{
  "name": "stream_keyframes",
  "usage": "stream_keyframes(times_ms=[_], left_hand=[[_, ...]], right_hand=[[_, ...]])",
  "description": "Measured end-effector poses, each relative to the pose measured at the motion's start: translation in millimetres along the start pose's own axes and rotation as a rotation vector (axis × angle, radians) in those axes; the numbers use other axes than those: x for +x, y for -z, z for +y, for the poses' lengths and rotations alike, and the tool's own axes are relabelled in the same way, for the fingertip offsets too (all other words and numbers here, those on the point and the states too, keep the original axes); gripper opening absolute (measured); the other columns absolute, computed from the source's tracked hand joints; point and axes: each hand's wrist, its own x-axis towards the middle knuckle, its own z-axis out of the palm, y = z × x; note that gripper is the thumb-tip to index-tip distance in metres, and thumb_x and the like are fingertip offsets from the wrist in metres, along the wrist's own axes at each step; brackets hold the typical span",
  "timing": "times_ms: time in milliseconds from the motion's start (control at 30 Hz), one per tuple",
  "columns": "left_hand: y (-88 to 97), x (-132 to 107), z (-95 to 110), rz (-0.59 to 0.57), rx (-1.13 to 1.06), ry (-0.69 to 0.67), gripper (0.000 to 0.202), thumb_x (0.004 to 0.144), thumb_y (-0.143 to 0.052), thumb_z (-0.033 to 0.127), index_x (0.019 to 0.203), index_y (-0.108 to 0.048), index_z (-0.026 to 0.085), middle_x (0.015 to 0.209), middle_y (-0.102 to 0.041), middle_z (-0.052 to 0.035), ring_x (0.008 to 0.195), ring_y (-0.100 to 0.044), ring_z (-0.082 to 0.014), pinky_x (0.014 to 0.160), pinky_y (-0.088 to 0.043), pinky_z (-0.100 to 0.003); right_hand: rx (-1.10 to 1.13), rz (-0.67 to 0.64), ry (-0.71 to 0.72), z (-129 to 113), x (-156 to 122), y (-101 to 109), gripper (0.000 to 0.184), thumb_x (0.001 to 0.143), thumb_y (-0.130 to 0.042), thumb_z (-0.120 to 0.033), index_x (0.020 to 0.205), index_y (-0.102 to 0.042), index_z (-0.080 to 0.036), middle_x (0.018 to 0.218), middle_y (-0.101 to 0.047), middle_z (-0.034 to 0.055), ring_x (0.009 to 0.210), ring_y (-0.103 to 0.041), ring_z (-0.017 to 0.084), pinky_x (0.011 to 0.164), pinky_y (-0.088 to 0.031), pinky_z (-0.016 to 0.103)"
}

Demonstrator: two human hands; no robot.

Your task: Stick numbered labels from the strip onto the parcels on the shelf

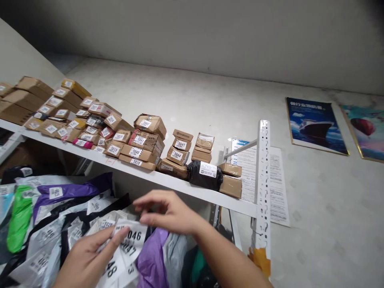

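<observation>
Label strip (132, 240): a white strip of numbered stickers, the top one reading 046 with more numbers below it; it was held low in the middle of the view, in front of the lower pile of bags and below the shelf.
Left hand (87, 256): came up from the bottom edge; thumb and fingers (118, 234) were pinched together on the strip's left side.
Right hand (168, 212): reached in from the lower right; its fingertips were drawn together on the strip's upper edge.
Shelf (186, 188): a white board running from the left edge to a perforated upright post (264, 180).
Cardboard boxes (144, 142): small brown parcels stacked in rows along the shelf, each bearing a white number label such as 5040, 5041, 5044 and 5045.
Black bag (204, 176): a dark parcel with a white label, lying between the boxes near the shelf's right end.
Lower bags: soft mailers piled beneath the shelf, among them a purple bag (153, 260) just beside the strip and a green bag (19, 216) far left.
Wall: carried a printed sheet (277, 184) behind the post and a ship poster (315, 124) to its right.
</observation>
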Motion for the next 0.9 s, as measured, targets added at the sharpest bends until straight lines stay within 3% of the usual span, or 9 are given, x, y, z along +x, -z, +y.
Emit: stream_keyframes(times_ms=[100,200,267,333,433,533,633,767,900], left_hand=[[-9.7,12.2,4.2,-0.001,0.024,-0.034,0.041,0.072,-0.057,0.061,0.07,-0.066,0.021,0.07,-0.067,-0.0017,0.074,-0.062,-0.022,0.063,-0.05,-0.022],[-21.3,22.5,11.5,-0.01,-0.007,-0.046,0.041,0.071,-0.059,0.06,0.083,-0.068,0.022,0.077,-0.067,-0.0014,0.081,-0.063,-0.0228,0.07,-0.05,-0.023],[-29.0,31.3,19.1,-0.039,-0.019,-0.068,0.041,0.073,-0.057,0.061,0.08,-0.066,0.022,0.073,-0.065,-0.0002,0.074,-0.061,-0.0198,0.066,-0.048,-0.022],[-36.7,41.3,27.2,-0.065,-0.05,-0.063,0.042,0.076,-0.055,0.061,0.072,-0.063,0.02,0.065,-0.06,0.0014,0.064,-0.056,-0.0162,0.058,-0.044,-0.02],[-47.0,51.2,35.9,-0.091,-0.197,-0.004,0.043,0.075,-0.057,0.061,0.072,-0.062,0.018,0.064,-0.059,0.0018,0.06,-0.052,-0.0139,0.057,-0.042,-0.02],[-50.9,45.2,36.6,-0.104,-0.281,0.036,0.043,0.074,-0.06,0.06,0.073,-0.061,0.018,0.065,-0.058,0.0017,0.061,-0.051,-0.0133,0.058,-0.042,-0.019],[-43.8,26.3,27.6,-0.1,-0.271,0.089,0.042,0.073,-0.06,0.061,0.07,-0.061,0.019,0.064,-0.057,0.002,0.062,-0.052,-0.0138,0.058,-0.043,-0.019],[-20.9,12.2,3.2,-0.056,-0.189,0.138,0.042,0.073,-0.058,0.063,0.071,-0.062,0.021,0.065,-0.062,-0.0001,0.067,-0.059,-0.0189,0.061,-0.049,-0.023],[3.7,27.7,-18.8,-0.095,-0.038,0.074,0.04,0.07,-0.06,0.062,0.07,-0.063,0.022,0.068,-0.065,0.0004,0.067,-0.061,-0.0185,0.06,-0.051,-0.02]], right_hand=[[0.005,0.184,-0.04,-7.2,-27.4,-25.0,0.015,0.079,-0.064,-0.029,0.091,-0.072,-0.034,0.081,-0.067,-0.0009,0.072,-0.062,0.018,0.06,-0.052,0.03],[0.086,0.319,-0.088,4.9,-31.2,-24.5,0.02,0.07,-0.073,-0.036,0.089,-0.072,-0.03,0.069,-0.064,-0.0016,0.06,-0.059,0.015,0.052,-0.049,0.027],[-0.039,0.411,-0.04,16.6,-21.1,-8.6,0.028,0.069,-0.073,-0.04,0.092,-0.071,-0.024,0.076,-0.067,0.001,0.067,-0.061,0.016,0.059,-0.051,0.028],[-0.348,0.597,0.049,29.0,-0.2,19.7,0.031,0.076,-0.068,-0.039,0.101,-0.067,-0.021,0.098,-0.067,0.0071,0.09,-0.061,0.02,0.08,-0.052,0.034],[-0.848,0.871,-0.004,49.6,47.1,74.3,0.038,0.086,-0.053,-0.026,0.122,-0.056,-0.015,0.126,-0.055,0.0161,0.121,-0.045,0.027,0.103,-0.038,0.045],[-1.142,0.795,-0.181,69.7,93.9,120.2,0.046,0.087,-0.049,-0.02,0.133,-0.046,-0.016,0.142,-0.043,0.0151,0.131,-0.034,0.032,0.107,-0.032,0.048],[-1.255,0.707,-0.286,83.6,120.8,142.3,0.047,0.088,-0.049,-0.027,0.135,-0.044,-0.021,0.145,-0.039,0.0138,0.132,-0.03,0.037,0.101,-0.036,0.053],[-1.268,0.714,-0.318,91.4,132.2,145.4,0.045,0.087,-0.049,-0.037,0.129,-0.048,-0.021,0.138,-0.045,0.0146,0.125,-0.034,0.036,0.094,-0.042,0.05],[-1.252,0.811,-0.388,94.5,144.2,140.0,0.051,0.083,-0.053,-0.045,0.128,-0.05,-0.021,0.132,-0.048,0.0145,0.124,-0.034,0.04,0.094,-0.041,0.051]])
